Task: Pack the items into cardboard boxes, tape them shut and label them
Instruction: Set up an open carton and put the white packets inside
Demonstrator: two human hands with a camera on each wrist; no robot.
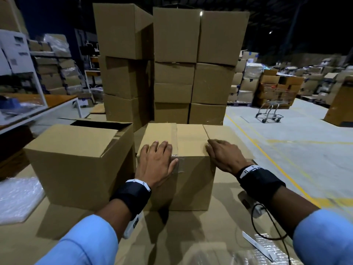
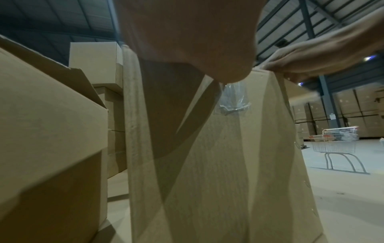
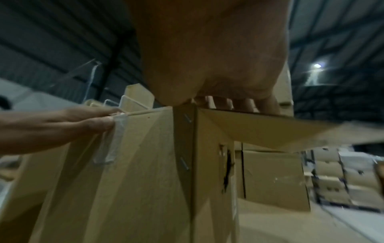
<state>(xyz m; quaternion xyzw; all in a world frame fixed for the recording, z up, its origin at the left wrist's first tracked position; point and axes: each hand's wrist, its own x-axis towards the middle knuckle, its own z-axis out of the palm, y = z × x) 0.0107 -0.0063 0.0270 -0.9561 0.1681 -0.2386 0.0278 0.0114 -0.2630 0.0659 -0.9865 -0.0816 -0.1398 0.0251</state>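
From the head camera, your left hand [image 1: 157, 163] lies flat on the top of the middle cardboard box [image 1: 188, 180], fingers straight and together, thumb laid on the clear tape [image 1: 176, 148] that runs along the top seam and folds down the near face. Your right hand [image 1: 224, 154] rests on the box's right top edge, its fingers bent over the right flap [image 1: 227, 138], which sticks out sideways past the box wall. A second box [image 1: 76, 161] with a raised flap stands just beside it on the left, both on a cardboard-covered table [image 1: 191, 236], with a tall stack of boxes [image 1: 172, 64] behind. From your left wrist, the palm fills the upper frame, and below it the wrinkled end of the tape [image 2: 233, 100] sticks to the box's near face [image 2: 218, 164]. From your right wrist, your fingers [image 3: 247, 103] curl over the raised flap [image 3: 270, 128] at the box corner, and your left hand's thumb [image 3: 99, 122] presses the tape [image 3: 113, 139] at the top edge.
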